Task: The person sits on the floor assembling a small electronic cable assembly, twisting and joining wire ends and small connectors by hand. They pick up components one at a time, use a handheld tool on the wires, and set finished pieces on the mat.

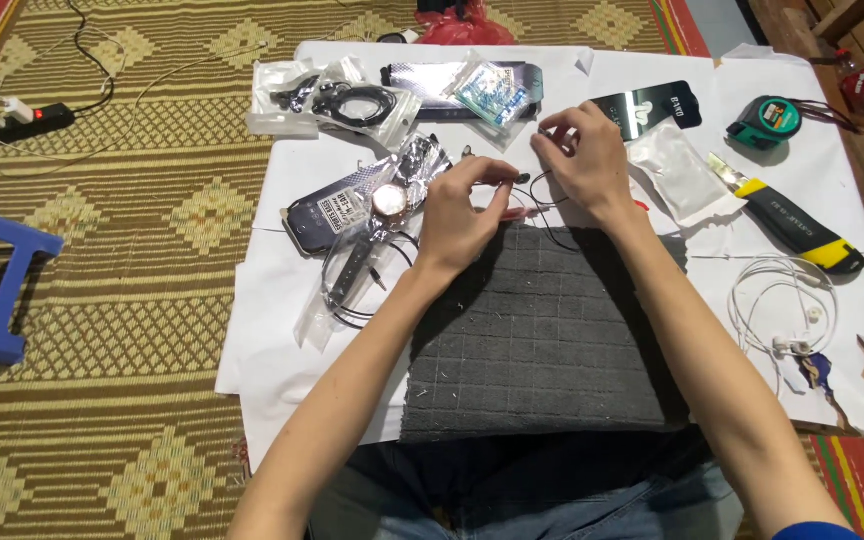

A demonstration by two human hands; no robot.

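While stretched left to right over the grey mat (542, 340), black earphone cable (527, 190), left hand (462, 215) and right hand (582, 160) pinching it

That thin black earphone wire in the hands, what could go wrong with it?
1. Both hands, left hand and right hand, pinch the thin black earphone wire close together; a hard pull might snap it.
2. The yellow and black utility knife lies just right of the right arm, so a sideways move could bump it.
3. The coiled white earphones lie near the right elbow and could get swept off the white paper sheet.
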